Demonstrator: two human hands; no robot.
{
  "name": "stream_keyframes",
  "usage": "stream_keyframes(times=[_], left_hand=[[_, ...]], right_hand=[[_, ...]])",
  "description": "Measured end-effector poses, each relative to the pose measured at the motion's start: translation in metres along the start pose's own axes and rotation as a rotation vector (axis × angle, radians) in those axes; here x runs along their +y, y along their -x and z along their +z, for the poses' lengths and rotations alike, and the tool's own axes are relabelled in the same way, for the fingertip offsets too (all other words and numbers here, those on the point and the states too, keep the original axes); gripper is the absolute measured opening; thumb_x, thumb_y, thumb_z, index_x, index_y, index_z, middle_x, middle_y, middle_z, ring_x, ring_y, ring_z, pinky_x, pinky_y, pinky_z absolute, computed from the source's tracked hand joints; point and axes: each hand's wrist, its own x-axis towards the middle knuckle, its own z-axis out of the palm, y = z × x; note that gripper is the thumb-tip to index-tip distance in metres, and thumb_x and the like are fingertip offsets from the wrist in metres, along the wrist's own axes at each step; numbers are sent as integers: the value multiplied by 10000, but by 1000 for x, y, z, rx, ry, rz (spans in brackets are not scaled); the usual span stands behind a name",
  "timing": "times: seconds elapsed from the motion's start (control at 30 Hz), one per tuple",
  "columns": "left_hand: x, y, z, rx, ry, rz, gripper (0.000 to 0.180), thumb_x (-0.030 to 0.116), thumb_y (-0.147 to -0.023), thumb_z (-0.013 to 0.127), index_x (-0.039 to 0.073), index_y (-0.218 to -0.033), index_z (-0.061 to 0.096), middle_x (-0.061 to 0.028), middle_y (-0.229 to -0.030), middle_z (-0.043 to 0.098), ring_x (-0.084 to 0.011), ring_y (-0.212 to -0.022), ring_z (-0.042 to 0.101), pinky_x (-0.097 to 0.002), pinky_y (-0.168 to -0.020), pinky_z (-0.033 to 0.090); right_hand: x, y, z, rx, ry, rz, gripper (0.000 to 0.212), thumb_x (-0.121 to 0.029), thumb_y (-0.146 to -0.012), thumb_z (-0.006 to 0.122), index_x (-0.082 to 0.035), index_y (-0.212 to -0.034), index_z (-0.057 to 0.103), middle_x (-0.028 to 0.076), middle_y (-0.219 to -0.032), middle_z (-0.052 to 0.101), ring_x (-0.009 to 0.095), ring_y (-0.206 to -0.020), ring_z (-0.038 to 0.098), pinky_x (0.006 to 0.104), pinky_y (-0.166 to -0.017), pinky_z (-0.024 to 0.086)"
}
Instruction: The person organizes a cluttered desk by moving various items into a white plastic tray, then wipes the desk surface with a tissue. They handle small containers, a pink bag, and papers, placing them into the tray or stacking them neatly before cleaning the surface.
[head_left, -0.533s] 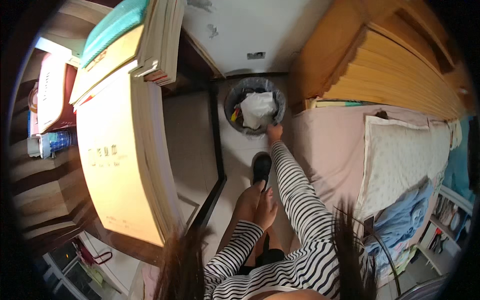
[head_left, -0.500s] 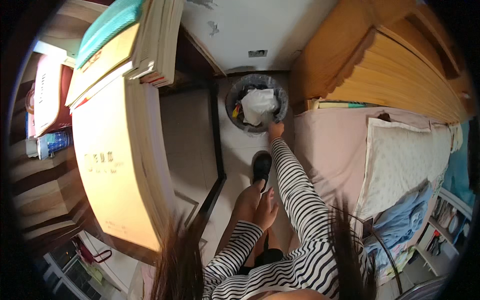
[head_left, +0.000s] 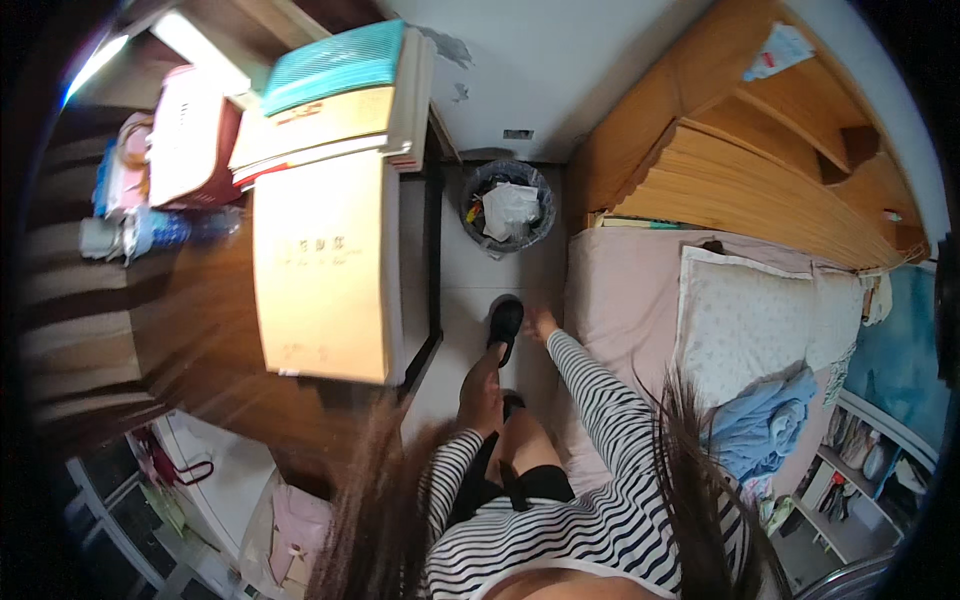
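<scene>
My right hand is held out over the floor, away from the waste bin. Its fingers look spread, somewhat smeared, with nothing seen in them. My left hand is low beside my bare leg, and its fingers do not show clearly. Against the far wall stands the round waste bin, lined with a see-through plastic bag. White crumpled paper or plastic lies on top of the rubbish in it, next to a small yellow and red scrap. My black shoe is on the floor close to my right hand.
On the left, a dark wooden desk bears a tall stack of books, a pink bag and a plastic bottle. On the right is a bed with a pale pillow, blue cloth and a wooden headboard.
My right hand has let go at the bin's rim and drawn back toward me. My left hand has dropped toward my leg. The view has shifted, bringing more of the desk in.
</scene>
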Motion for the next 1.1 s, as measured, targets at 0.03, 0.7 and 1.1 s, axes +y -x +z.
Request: stream_keyframes(times=[0.03,0.7,1.1], left_hand=[[-13,13,12,91,113,-20,502,193,-870,533,73,-1308,319,-135,-1067,532,-243,-972,536,-351,-822,450],[-84,453,5,726,340,-284,456,378,-905,386,-1,-774,604,-231,-746,592,-399,-752,569,-469,-683,432],[-299,726,-65,1712,158,-499,113,101,-843,504,42,-939,492,-127,-929,526,-294,-898,503,-390,-775,415]], right_hand=[[-8,54,6,-15,-13,78,398,-306,-907,404,-32,-1190,464,139,-1049,579,256,-862,585,407,-780,435],[149,387,220,-509,741,-194,322,-300,-897,410,-49,-1075,502,101,-876,628,214,-736,614,345,-681,463],[272,506,552,-642,754,-625,250,-253,-884,468,-36,-985,539,70,-900,589,179,-819,562,331,-731,437]])
